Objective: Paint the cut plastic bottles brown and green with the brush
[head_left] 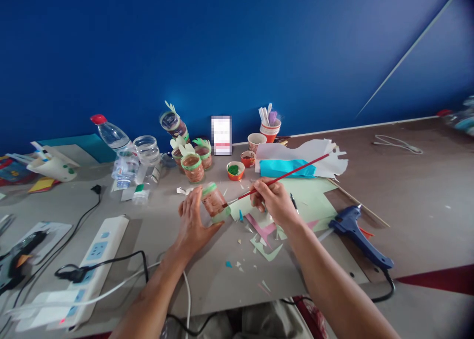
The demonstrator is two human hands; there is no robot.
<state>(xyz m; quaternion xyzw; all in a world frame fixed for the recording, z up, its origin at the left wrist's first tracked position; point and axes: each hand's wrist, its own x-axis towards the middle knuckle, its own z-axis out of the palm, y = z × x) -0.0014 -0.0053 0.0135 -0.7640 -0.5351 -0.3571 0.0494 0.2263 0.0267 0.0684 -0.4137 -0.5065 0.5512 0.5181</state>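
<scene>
My left hand [194, 220] grips a small jar [215, 203], painted brown with green bands at its ends, and holds it tilted above the table. A red-handled paintbrush [285, 175] is pinched in the fingers of my right hand [269, 198], its tip touching or very close to the jar's side. Behind the jar stand several similar brown jars with green rims [192, 167], topped with pale green paper leaves. A paper cup cut low holds green paint [234, 170], and another low cup [248, 158] beside it has dark brown paint.
Paper scraps [266, 245] litter the table by my hands. A blue glue gun [361, 235] lies at the right, a white power strip [96, 260] with cords at the left. Plastic bottles [118, 136] stand back left; turquoise paper [287, 168] lies behind my right hand.
</scene>
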